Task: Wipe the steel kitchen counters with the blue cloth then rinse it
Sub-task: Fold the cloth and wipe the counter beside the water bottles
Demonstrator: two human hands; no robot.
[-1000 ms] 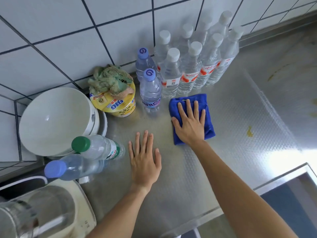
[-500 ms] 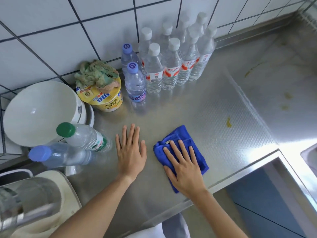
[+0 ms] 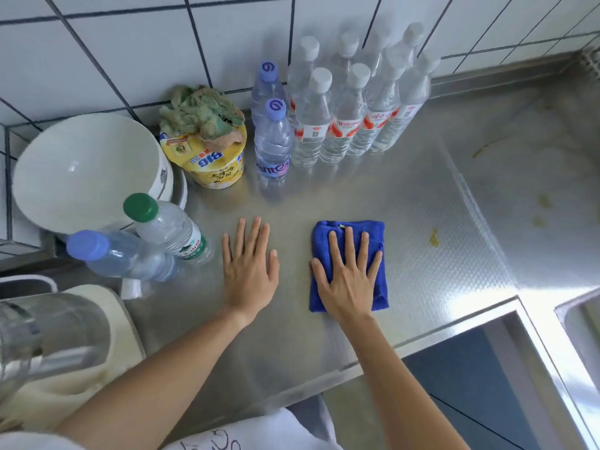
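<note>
At the left of the frame a white bowl (image 3: 84,170) leans by the tiled wall (image 3: 97,60), with two bottles lying below it. A yellow tub (image 3: 207,160) printed "BIG" holds a green rag (image 3: 201,112). The left hand (image 3: 248,264) lies flat, fingers straight, on the steel counter (image 3: 438,190). Right of it, at frame centre, the right hand (image 3: 349,277) presses flat on the folded blue cloth (image 3: 378,280), whose long axis runs from the counter edge toward the wall. Upright water bottles (image 3: 341,125) with red-and-white labels stand behind. A yellow stain (image 3: 433,238) marks the dimpled steel.
</note>
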